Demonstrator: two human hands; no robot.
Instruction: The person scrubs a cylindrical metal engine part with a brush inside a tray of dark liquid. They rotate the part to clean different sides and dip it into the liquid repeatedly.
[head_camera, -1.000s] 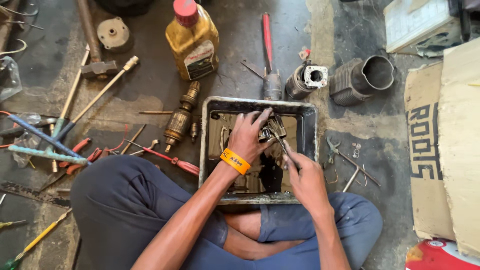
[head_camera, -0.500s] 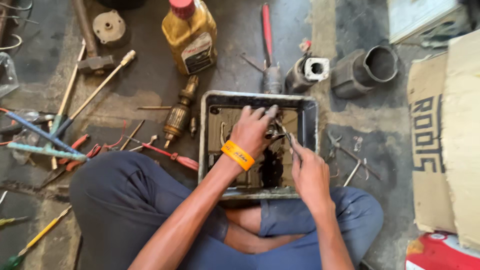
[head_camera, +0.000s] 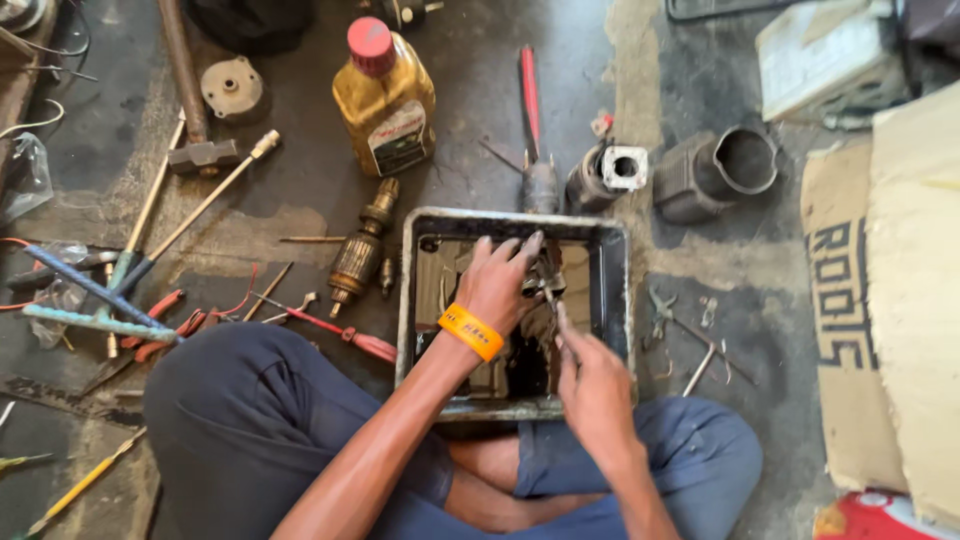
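A dark square metal tray (head_camera: 613, 300) with oily liquid sits on the floor between my crossed legs. My left hand (head_camera: 497, 285), with an orange wristband, is inside the tray and grips a small dark metal part (head_camera: 545, 278). My right hand (head_camera: 590, 375) is over the tray's near right side. Its fingers pinch a thin tool (head_camera: 551, 303) whose tip touches that metal part. The part's shape is mostly hidden by my left fingers.
A motor armature (head_camera: 358, 255) and a red-handled screwdriver (head_camera: 335, 330) lie left of the tray. A yellow oil bottle (head_camera: 385, 100), a hammer (head_camera: 190, 90), a red-handled tool (head_camera: 530, 100) and two metal housings (head_camera: 715, 172) lie beyond. Cardboard (head_camera: 890, 290) is at right.
The camera view has shifted slightly. My left hand has closed more over the metal part, and my right hand has brought the thin tool up against it.
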